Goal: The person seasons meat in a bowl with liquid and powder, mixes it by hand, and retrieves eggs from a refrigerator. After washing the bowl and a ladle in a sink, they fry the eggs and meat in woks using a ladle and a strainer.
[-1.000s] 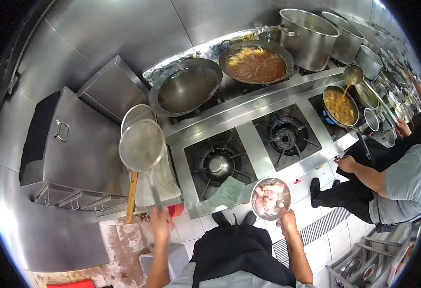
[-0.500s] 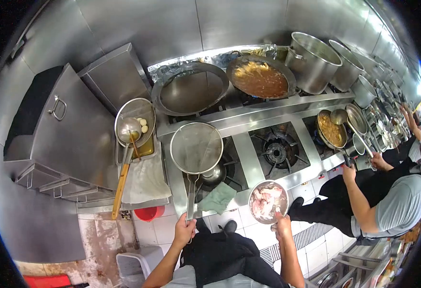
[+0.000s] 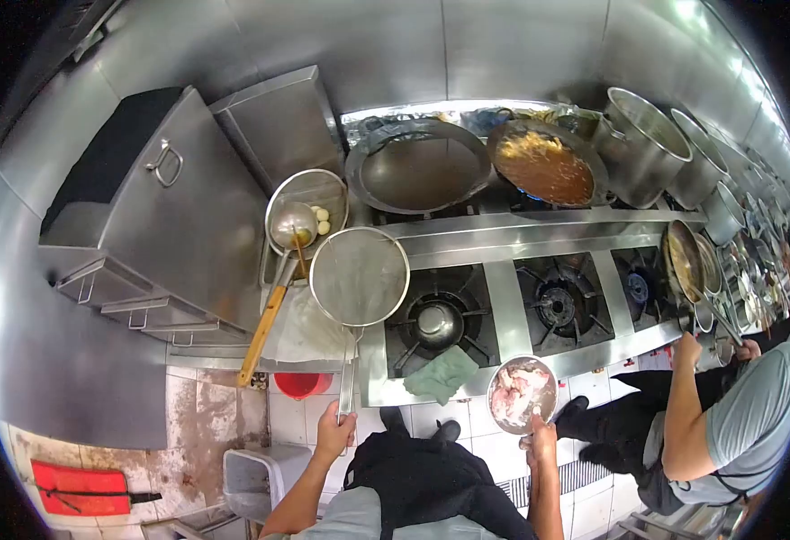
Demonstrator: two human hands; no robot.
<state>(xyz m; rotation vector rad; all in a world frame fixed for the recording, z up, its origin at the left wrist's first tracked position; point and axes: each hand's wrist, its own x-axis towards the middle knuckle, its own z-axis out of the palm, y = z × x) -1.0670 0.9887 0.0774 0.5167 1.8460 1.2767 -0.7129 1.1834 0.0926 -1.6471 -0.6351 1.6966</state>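
My left hand (image 3: 334, 434) is closed around the long handle of a wire mesh strainer (image 3: 359, 275). The round mesh is held up over the cloth-covered counter, left of the front burners, and I see nothing in it. My right hand (image 3: 541, 436) grips the near rim of a metal bowl (image 3: 545, 416), thumb on its inner edge. Pale pink pieces of raw meat (image 3: 516, 389) lie in the bowl with some liquid. A crumpled green cloth (image 3: 442, 374) sits on the stove's front edge between my hands.
A rounded metal vessel (image 3: 437, 325) sits on the left front burner. Behind are a large dark wok (image 3: 368, 184) and a wok of reddish-brown sauce (image 3: 550, 177). Left, a ladle (image 3: 269, 328) rests in another strainer with white balls. A co-worker (image 3: 737, 423) on the right holds a pan (image 3: 683, 261).
My strainer has moved left, off the left front burner, over the counter. The bowl stays low at the stove's front. The co-worker's pan is now tilted up, off its burner. The view has shifted left.
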